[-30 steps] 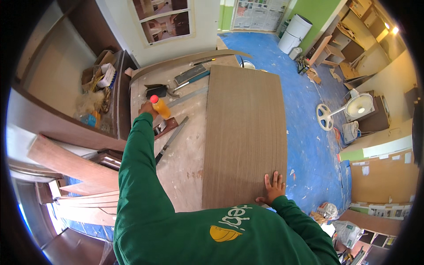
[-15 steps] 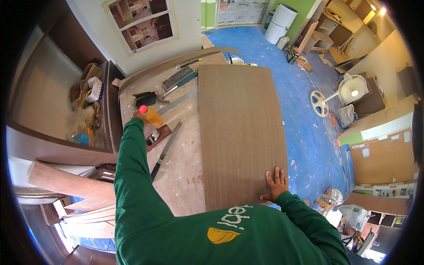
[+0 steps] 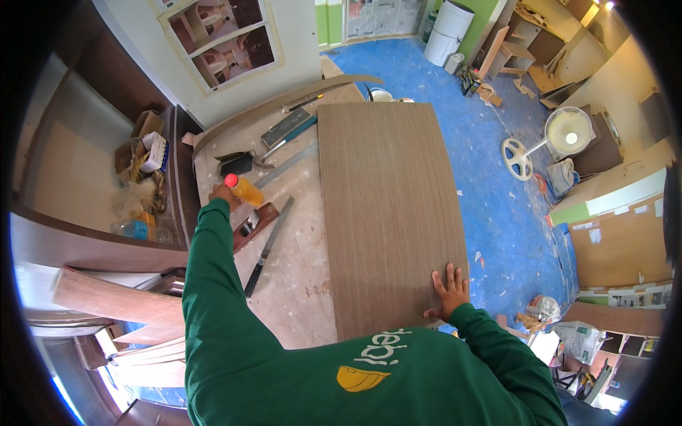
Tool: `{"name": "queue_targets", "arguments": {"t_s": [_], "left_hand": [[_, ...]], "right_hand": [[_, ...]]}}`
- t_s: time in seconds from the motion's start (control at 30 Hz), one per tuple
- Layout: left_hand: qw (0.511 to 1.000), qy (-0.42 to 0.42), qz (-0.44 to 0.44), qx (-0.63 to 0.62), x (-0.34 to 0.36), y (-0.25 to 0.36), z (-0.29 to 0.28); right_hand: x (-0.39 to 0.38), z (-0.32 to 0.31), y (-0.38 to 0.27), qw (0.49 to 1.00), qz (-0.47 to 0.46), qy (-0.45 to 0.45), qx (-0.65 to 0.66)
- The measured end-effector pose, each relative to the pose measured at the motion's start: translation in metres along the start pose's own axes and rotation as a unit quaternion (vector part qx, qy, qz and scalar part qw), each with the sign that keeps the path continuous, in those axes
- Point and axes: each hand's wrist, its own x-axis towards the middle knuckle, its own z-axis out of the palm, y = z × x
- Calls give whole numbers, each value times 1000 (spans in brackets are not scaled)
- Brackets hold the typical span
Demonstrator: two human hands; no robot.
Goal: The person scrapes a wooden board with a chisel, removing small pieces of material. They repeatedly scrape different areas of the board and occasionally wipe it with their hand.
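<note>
A bottle of orange-yellow liquid with a red cap stands at the left of the worktable. My left hand is closed at its left side, by the cap end; the fingertips are partly hidden. My right hand lies with fingers spread on the near right part of a large brown wood-grain panel. Beside the bottle rests a wooden hand plane. A black-handled saw or long blade lies between the plane and the panel. Beyond the bottle is a hammer.
On the worktable also lie a blue-handled tool, a grey flat block and a curved wood strip. A shelf unit borders the left. Blue sheeting covers the floor, with a white fan standing there.
The whole view has shifted slightly. My left hand shows a little more beside the bottle, which stays in place. My right hand remains flat on the panel.
</note>
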Motion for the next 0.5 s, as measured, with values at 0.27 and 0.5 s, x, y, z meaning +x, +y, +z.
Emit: {"name": "queue_targets", "arguments": {"t_s": [0.27, 0.5], "left_hand": [[999, -10, 12, -52, 55, -36, 57], [989, -25, 65, -128, 147, -91, 122]], "right_hand": [[-1, 1, 2, 1000, -3, 5, 11], [-3, 3, 5, 999, -19, 24, 23]]}}
